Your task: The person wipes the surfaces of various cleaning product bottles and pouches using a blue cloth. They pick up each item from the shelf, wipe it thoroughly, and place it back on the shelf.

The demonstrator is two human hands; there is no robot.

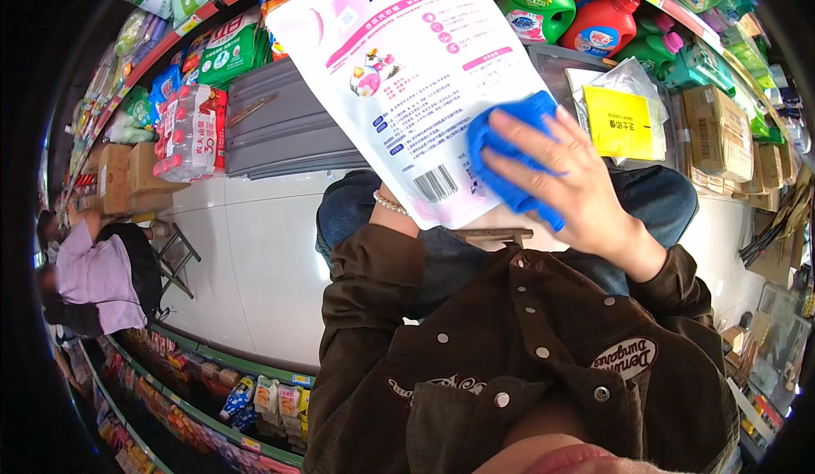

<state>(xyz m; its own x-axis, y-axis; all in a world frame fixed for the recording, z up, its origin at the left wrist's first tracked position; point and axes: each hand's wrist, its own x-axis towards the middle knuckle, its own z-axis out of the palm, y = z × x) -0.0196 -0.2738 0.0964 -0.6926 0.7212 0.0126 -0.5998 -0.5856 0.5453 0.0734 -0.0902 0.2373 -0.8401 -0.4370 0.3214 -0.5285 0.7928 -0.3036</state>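
A large white and pink laundry detergent refill pouch is held up at a tilt over my lap, its printed back towards me. Behind its lower left edge goes my left hand; only the wrist with a beaded bracelet shows, and the fingers are hidden while the hand supports the pouch. My right hand presses a folded blue cloth flat on the pouch's lower right part. Slight blur lies over the right fingers.
Before me is a grey bottom shelf, with shrink-wrapped red-capped bottles at its left. A yellow packet lies on plastic bags at right, near cardboard boxes. Detergent jugs stand behind. Another person sits at far left.
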